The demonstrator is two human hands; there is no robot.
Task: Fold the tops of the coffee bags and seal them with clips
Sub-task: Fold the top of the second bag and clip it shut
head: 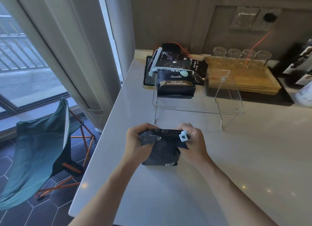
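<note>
Bag (160, 151) stands on counter (219, 158) near its front edge. My left hand (135, 141) grips the folded top; right hand (192, 139) pinches clip (183, 136) at the fold's end. Risk: fold springs open if left grip eases before clip seats.

Surface (219, 158): pale, glossy, with small bright light spots reflected near the right side. Wall (168, 14) behind it: beige-brown panels carrying two switch plates (255, 18) under a clear cover. Left: tall window (20, 60) giving cool daylight, railing visible outside. Cream curtain (67, 40) hangs beside the window, down to the floor. Floor (42, 209): dark blue hexagonal tiles with pale grout. Teal folding chair (38, 149) with orange legs stands on it, just beside the surface edge.
</note>
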